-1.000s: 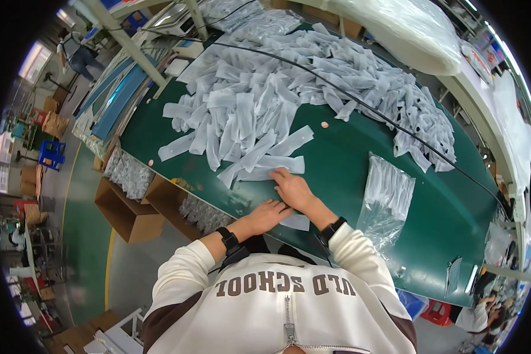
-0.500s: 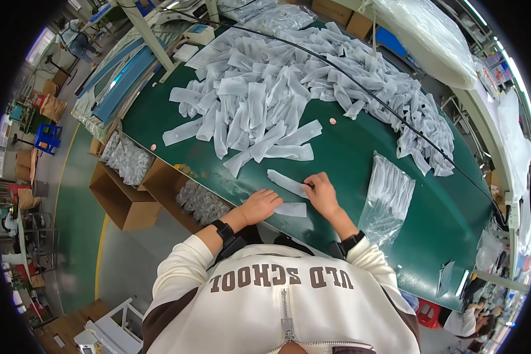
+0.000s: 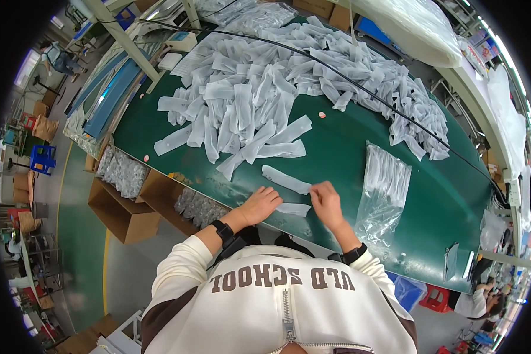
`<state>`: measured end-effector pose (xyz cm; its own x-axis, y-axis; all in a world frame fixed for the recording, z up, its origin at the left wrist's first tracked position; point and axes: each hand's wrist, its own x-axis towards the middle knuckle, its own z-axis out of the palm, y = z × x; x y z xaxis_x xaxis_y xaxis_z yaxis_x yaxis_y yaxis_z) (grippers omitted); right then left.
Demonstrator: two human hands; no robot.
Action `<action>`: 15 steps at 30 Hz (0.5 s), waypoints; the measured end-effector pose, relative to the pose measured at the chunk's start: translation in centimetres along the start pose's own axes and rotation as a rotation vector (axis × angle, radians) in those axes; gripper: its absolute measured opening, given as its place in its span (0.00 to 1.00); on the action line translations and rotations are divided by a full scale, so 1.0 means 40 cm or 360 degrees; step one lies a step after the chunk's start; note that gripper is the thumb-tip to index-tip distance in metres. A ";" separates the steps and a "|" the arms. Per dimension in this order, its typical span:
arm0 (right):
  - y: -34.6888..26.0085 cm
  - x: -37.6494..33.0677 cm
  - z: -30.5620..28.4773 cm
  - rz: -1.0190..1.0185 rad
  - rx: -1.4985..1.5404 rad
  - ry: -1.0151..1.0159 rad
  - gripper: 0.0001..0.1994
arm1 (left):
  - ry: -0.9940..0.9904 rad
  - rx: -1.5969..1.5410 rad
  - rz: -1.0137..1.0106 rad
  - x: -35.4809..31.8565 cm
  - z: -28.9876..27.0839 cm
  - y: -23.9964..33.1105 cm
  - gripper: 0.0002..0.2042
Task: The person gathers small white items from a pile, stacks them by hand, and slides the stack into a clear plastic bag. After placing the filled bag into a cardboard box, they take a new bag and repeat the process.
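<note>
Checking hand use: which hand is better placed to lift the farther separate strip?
Probably the right hand, at the right end of the farther strip; the left hand is beside the nearer strip.

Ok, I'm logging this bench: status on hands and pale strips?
Right hand at right end of far loose strip. Left hand at left end of near loose strip, grip unclear. Black cable crosses strip pile, away from both hands.

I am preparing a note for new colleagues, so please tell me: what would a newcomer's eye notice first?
First, the big heap of frosted plastic strips across the far side of the green table, with a black cable running over it. Next, a clear plastic bag of similar-looking pieces in the table's right half. Then, nearer the front edge, the right hand at the end of a single strip.
</note>
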<state>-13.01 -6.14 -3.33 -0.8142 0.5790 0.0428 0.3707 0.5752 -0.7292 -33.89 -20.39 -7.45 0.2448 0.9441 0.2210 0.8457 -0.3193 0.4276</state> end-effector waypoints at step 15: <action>0.039 0.063 0.059 -0.0077 -0.0033 -0.0308 0.11 | 0.0015 -0.0040 -0.0045 -0.024 0.005 -0.030 0.14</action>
<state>-15.53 -5.14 -5.96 -0.9014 0.4295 -0.0560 0.3363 0.6126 -0.7153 -35.04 -20.91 -8.35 0.2162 0.9521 0.2163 0.8401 -0.2943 0.4556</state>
